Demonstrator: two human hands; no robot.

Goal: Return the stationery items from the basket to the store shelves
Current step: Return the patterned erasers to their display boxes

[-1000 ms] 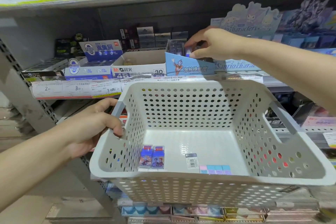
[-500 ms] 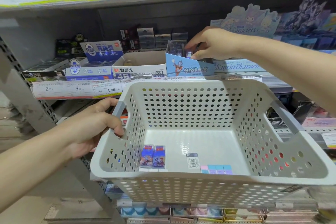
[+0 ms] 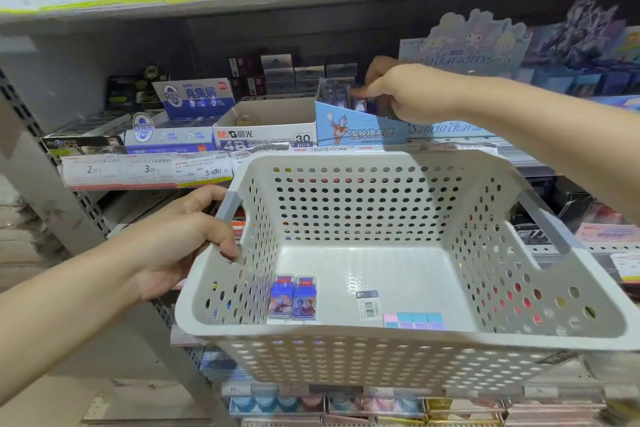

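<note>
left hand (image 3: 180,239): fingers curled, gripping | right hand (image 3: 408,94): extended forward, fingertips pinched

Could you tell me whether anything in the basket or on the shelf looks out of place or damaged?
Nothing looks damaged or spilled. The white basket tilts toward the camera, so the two blue erasers and pastel eraser pack lie against its near wall.

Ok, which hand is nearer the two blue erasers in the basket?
Left. The left hand grips the basket handle beside the blue erasers; the right hand is up at the shelf's display box.
</note>
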